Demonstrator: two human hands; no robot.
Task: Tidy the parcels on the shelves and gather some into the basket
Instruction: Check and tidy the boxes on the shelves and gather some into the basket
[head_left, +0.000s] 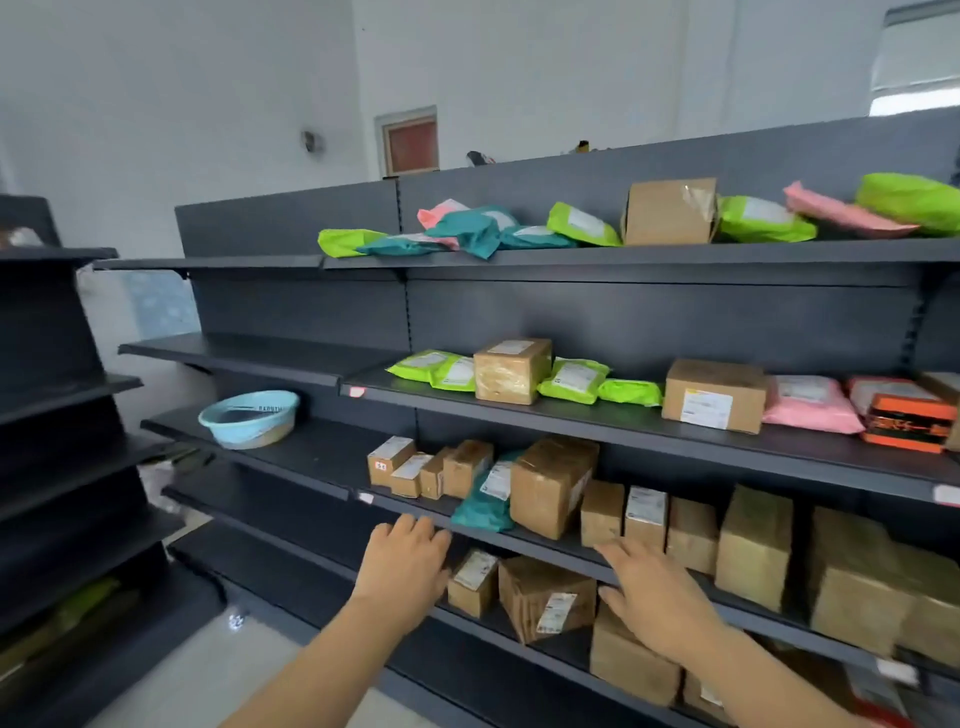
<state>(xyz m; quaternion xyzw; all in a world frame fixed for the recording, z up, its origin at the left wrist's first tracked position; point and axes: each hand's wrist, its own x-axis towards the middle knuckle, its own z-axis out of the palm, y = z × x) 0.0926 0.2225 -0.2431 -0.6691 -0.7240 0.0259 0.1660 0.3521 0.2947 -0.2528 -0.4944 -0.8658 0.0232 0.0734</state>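
A dark metal shelf unit (519, 260) holds parcels on several levels. Green, teal and pink mailer bags (467, 234) lie on the top shelf beside a cardboard box (670, 210). The third shelf carries small cardboard boxes (431, 467), a teal bag (485, 501) and a larger taped box (550, 486). My left hand (402, 566) is open, palm down, at that shelf's front edge, left of the teal bag. My right hand (654, 597) is open too, in front of the small boxes (644, 514). Neither hand holds anything. A light blue plastic basket (249, 418) sits on the left of the third shelf.
The second shelf has green bags (447, 369), brown boxes (511, 369), a pink bag (810, 405) and an orange box (909, 423). More boxes (545, 597) stand on the shelf below my hands. Another dark shelf unit (62, 441) stands at the left across a pale floor aisle.
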